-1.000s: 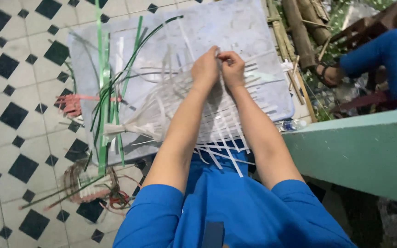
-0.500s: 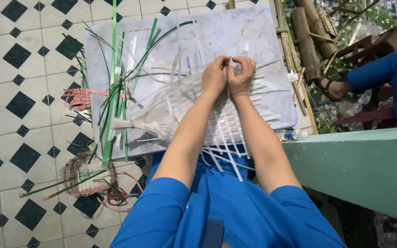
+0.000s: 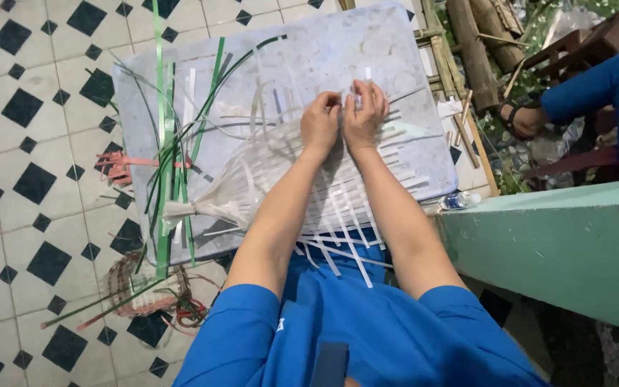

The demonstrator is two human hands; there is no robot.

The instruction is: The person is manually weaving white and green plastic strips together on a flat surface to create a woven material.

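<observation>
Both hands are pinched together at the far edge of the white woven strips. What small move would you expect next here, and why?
Probably the hands pull the strip they pinch snug against the weave. The left hand and right hand meet over one spot at the far edge of the white woven mat, where loose strip ends still fan out unwoven on the grey board. Which strip they grip cannot be made out.

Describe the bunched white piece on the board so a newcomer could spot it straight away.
Start at the pale grey board on the tiled floor. Left of the left hand, the white woven strips taper into a tied bundle tip. Unlike the loose green strips beside it, it is white, fanned and gathered to one point.
</observation>
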